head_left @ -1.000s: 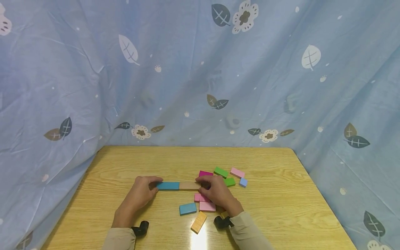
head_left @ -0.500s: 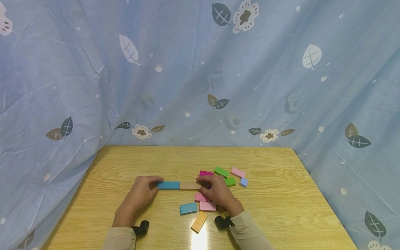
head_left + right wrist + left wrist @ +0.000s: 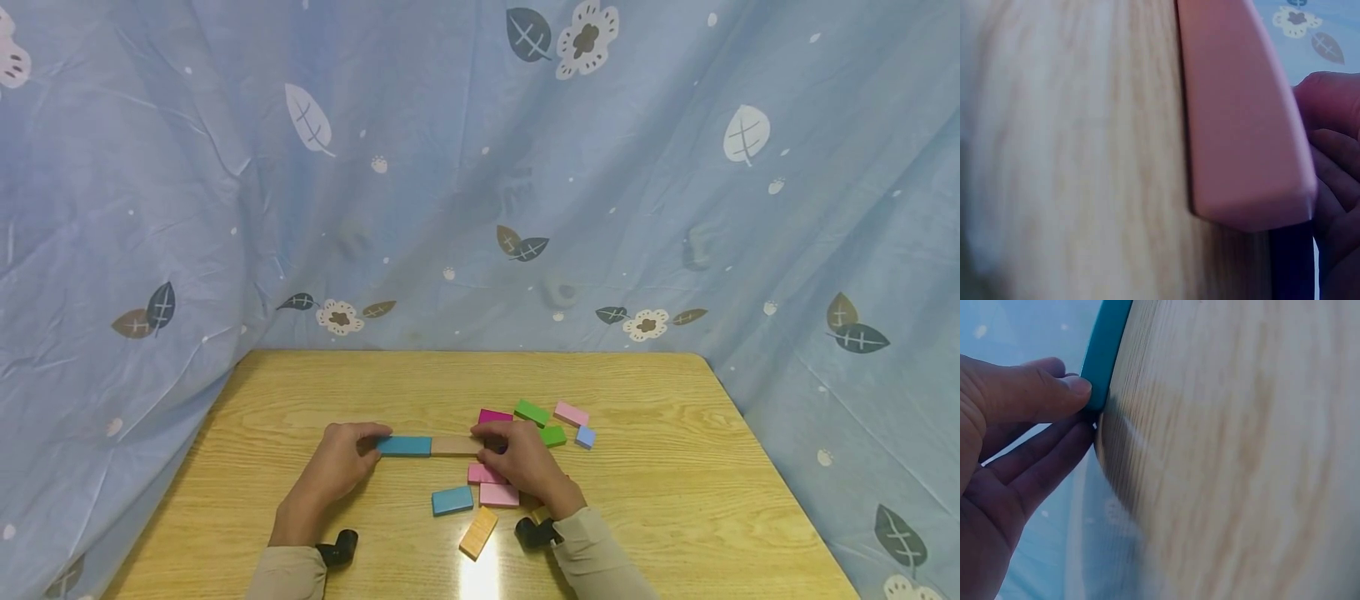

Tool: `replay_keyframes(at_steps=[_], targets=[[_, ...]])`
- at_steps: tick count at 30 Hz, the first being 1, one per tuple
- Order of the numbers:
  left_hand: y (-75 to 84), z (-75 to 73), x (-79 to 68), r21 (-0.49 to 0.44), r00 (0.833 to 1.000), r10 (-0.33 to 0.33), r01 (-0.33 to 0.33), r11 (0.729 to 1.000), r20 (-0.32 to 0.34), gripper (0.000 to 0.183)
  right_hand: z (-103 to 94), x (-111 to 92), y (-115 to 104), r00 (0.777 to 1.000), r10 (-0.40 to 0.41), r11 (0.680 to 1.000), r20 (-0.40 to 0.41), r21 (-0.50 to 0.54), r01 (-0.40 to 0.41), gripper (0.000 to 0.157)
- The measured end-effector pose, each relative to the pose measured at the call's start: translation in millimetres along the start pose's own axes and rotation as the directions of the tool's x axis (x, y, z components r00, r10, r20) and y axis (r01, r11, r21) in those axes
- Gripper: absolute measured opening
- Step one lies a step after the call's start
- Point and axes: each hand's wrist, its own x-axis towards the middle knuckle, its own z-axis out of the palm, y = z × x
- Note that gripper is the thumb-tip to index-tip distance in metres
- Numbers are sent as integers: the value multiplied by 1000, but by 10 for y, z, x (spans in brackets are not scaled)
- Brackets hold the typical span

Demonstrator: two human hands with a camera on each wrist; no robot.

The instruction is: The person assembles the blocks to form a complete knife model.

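Observation:
A blue block [image 3: 405,447] and a tan block [image 3: 456,447] lie end to end in a row on the wooden table. My left hand [image 3: 341,458] pinches the blue block's left end between thumb and fingers. In the left wrist view, the thumb [image 3: 1066,390] presses on that block's teal-looking side. At the row's other end, my right hand [image 3: 521,458] has its thumb and fingertips around the tan block's right end. A dark purple piece shows within that hand's grip, mostly hidden. A pink block [image 3: 1241,112] fills the foreground of the right wrist view.
Near the right hand lie a magenta block [image 3: 496,416], two green blocks [image 3: 531,413], a pink block [image 3: 572,414] and a small blue block [image 3: 585,437]. Closer in are pink blocks [image 3: 499,495], a second blue block [image 3: 452,501] and an orange-yellow block [image 3: 478,533]. A patterned curtain [image 3: 420,208] surrounds the table.

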Motion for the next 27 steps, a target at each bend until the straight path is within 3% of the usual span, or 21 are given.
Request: replay_keyframes(at_steps=[22, 27], targets=[[-11, -13, 16, -20, 1000, -18, 19, 1000, 15, 37, -29, 1, -22, 999, 25, 1000, 28, -9, -25, 28], [-13, -7, 14, -16, 1000, -9, 9, 1000, 13, 36, -117, -30, 3, 998, 44, 998, 54, 49, -46, 32]])
